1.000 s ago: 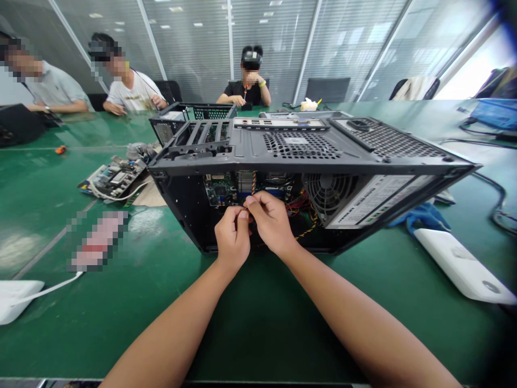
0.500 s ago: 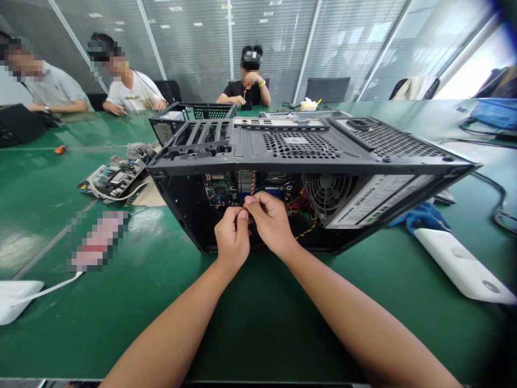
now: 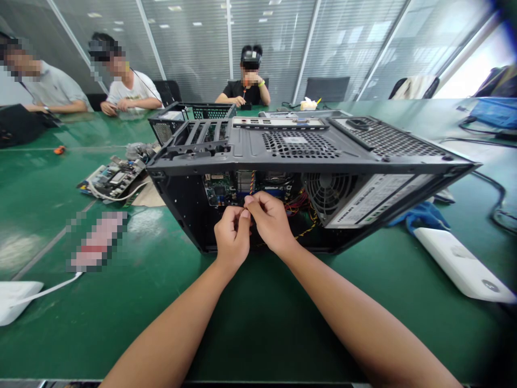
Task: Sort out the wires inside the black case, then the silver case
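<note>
A black computer case [image 3: 250,156] lies on the green table with its open side facing me. Inside it I see a motherboard [image 3: 220,191] and, to the right, a power supply [image 3: 363,202] with a fan grille and a white label. A twisted yellow, red and black cable [image 3: 252,182] hangs from the board area down to my fingers. My left hand [image 3: 233,234] and my right hand [image 3: 270,221] meet at the opening, both pinched closed on this cable. Its end is hidden behind my fingertips.
A loose circuit board [image 3: 113,180] and a phone [image 3: 99,240] on a white cable lie left. A white power bank [image 3: 462,264] and blue cloth [image 3: 424,218] are right. Another open case [image 3: 194,113] stands behind. Several people sit across the table.
My hands hold almost the same pose at the cable, with only slight finger movement. Across the table, one person's hands have come closer together.
</note>
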Demonstrator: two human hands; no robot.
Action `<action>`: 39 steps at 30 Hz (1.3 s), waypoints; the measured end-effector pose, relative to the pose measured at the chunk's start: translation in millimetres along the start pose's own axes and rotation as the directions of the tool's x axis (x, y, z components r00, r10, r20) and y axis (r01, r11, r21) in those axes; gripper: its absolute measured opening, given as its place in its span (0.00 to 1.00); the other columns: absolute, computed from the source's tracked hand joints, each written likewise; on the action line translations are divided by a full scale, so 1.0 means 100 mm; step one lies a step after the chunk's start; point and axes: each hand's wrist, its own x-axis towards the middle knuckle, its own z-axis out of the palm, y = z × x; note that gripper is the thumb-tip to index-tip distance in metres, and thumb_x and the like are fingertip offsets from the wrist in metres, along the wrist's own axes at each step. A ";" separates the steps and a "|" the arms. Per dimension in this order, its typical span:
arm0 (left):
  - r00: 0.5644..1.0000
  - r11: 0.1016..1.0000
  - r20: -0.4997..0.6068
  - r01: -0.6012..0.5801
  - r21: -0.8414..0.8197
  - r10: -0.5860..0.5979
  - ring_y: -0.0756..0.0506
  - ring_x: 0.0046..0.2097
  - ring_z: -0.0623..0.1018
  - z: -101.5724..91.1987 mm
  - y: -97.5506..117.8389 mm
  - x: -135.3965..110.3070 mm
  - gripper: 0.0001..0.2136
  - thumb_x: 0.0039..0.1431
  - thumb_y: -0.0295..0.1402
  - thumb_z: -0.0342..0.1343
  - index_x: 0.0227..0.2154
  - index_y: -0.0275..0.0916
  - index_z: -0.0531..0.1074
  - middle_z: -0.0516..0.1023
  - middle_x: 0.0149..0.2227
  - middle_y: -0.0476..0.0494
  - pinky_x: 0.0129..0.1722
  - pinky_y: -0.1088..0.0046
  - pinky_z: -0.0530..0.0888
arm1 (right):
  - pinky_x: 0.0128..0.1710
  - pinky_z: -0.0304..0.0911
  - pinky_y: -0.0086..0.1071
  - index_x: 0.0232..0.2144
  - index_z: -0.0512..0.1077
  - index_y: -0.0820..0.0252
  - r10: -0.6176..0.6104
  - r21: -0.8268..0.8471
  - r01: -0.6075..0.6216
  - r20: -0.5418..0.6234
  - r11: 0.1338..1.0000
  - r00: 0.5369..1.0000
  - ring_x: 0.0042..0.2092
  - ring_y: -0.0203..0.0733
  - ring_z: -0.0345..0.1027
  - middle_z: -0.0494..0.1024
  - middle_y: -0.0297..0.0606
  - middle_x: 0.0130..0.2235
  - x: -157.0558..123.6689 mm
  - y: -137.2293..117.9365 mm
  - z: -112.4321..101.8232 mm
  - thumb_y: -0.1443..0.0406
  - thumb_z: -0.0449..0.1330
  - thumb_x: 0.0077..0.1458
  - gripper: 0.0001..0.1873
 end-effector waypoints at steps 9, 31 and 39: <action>0.999 0.999 0.008 -0.047 0.024 0.047 0.53 0.23 0.70 0.00 -0.01 0.01 0.15 0.69 0.40 0.46 0.31 0.38 0.69 0.71 0.25 0.51 0.24 0.77 0.67 | 0.25 0.52 0.29 0.19 0.60 0.57 0.007 0.028 -0.007 -0.005 1.000 1.000 0.24 0.32 0.55 0.61 0.28 0.20 -0.02 -0.05 0.02 0.60 0.57 0.59 0.19; 0.998 0.998 0.009 -0.057 0.004 0.057 0.52 0.23 0.70 -0.01 0.01 0.00 0.16 0.69 0.40 0.45 0.28 0.38 0.67 0.69 0.23 0.51 0.23 0.78 0.68 | 0.24 0.56 0.28 0.21 0.61 0.57 0.017 0.072 -0.019 0.026 0.997 1.000 0.25 0.32 0.57 0.64 0.29 0.21 -0.02 -0.06 0.01 0.58 0.57 0.59 0.17; 0.998 0.998 0.039 -0.057 -0.004 0.057 0.52 0.22 0.69 -0.01 0.00 0.02 0.18 0.69 0.43 0.44 0.27 0.39 0.65 0.68 0.20 0.52 0.22 0.78 0.65 | 0.16 0.55 0.28 0.25 0.64 0.56 0.118 0.215 -0.147 0.141 0.966 0.983 0.19 0.31 0.55 0.62 0.27 0.20 -0.03 -0.05 0.02 0.55 0.58 0.58 0.15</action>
